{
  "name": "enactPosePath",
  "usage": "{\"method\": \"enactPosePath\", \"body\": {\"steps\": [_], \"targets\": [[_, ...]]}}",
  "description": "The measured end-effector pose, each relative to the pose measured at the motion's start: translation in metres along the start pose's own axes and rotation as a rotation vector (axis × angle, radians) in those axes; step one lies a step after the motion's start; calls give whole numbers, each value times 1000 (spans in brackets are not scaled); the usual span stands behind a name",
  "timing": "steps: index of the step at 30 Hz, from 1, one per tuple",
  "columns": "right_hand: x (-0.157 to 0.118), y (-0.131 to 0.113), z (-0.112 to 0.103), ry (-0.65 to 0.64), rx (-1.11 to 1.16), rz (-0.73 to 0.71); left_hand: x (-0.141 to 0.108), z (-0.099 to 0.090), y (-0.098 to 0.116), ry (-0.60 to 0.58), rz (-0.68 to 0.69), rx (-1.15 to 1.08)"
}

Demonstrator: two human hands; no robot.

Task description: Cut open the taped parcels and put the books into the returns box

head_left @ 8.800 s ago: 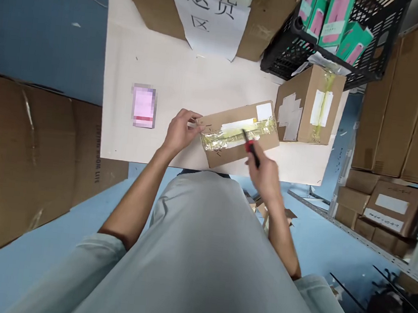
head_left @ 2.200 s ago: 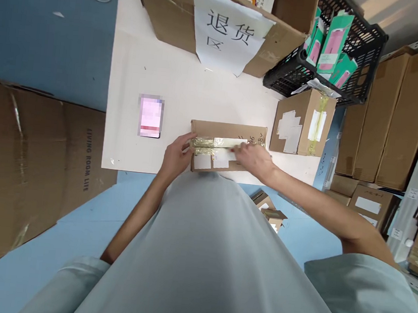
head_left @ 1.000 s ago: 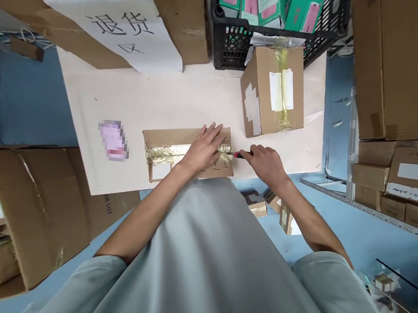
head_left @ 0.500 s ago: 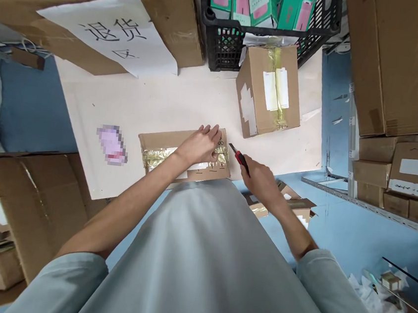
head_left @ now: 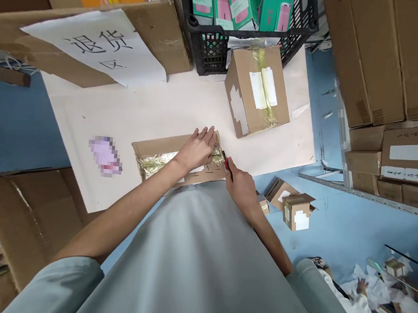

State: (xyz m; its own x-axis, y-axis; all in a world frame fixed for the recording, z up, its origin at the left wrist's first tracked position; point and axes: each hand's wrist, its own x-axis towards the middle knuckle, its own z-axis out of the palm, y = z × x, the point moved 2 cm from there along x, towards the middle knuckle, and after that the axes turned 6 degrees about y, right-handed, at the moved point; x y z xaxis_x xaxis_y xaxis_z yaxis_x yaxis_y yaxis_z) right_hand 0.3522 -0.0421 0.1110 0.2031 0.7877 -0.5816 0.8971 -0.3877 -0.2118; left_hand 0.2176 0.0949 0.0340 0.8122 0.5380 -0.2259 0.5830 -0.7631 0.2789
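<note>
A flat cardboard box (head_left: pixel 162 145) with yellowish tape and white labels lies at the table's near edge, against my shirt. My left hand (head_left: pixel 197 150) rests on top of it toward the right end, fingers stretched out and pressing down. In my right hand (head_left: pixel 241 186) is a red and black utility knife (head_left: pixel 226 164), its tip at the box's right end. Whether the blade touches the tape I cannot tell. My left forearm hides part of the box's top.
On the white table (head_left: pixel 124 112) stand a taped carton (head_left: pixel 259 89) and a black crate (head_left: pixel 213 40) of green boxes. A large carton (head_left: pixel 179 49) with a paper sign is at the back left. A pixelated purple object (head_left: pixel 105 155) lies left. Another person's hand (head_left: pixel 361 286) shows at lower right.
My right hand has brought the utility knife left to the box's right end. My left hand stays on the box. The view has shifted, and another person has appeared at lower right.
</note>
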Motion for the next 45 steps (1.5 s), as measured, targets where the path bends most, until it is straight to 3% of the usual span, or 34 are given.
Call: {"method": "enactPosePath", "body": {"steps": [10, 17, 24, 39, 45], "targets": [[-3, -16, 4, -12, -96, 39, 3, 0, 1, 27, 54, 7], [17, -35, 3, -16, -145, 52, 3, -6, 0, 46, 88, 19], [6, -31, -8, -98, -210, 55, 4, -7, 0, 54, 65, 19], [-2, -45, -13, -80, -276, 63, 0, 2, 11, 74, 34, 3], [8, -42, 1, -125, -311, 93, 2, 12, 11, 153, 30, -111]]}}
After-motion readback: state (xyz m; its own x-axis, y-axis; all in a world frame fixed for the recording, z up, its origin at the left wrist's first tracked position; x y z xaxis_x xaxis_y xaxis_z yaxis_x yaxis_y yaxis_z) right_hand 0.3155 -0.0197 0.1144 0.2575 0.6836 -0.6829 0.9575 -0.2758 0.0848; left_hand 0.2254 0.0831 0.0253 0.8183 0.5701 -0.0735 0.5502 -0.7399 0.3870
